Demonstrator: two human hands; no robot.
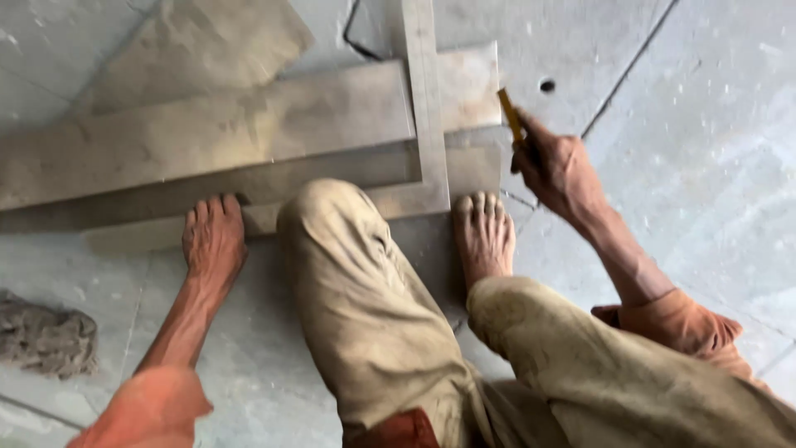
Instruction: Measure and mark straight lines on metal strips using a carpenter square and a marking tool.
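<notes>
My left hand (pixel 214 239) lies flat, palm down, on the near edge of a long grey stone slab (pixel 207 137) on the floor, holding nothing. My right hand (pixel 557 168) grips a short yellow pencil (pixel 509 114), its tip pointing up beside the slab's right end. A metal L-shaped square (pixel 424 99) rests on the slab, its long arm running away from me and its short arm toward my knee. My bare foot (pixel 483 236) stands just below the square's corner, between my two hands.
Another dusty slab (pixel 195 41) lies tilted at the upper left. A grey crumpled rag (pixel 46 336) sits on the tiled floor at the left edge. A small round hole (pixel 546 85) and a black wire (pixel 355 40) show near the top. My bent knee (pixel 332 220) covers part of the slab.
</notes>
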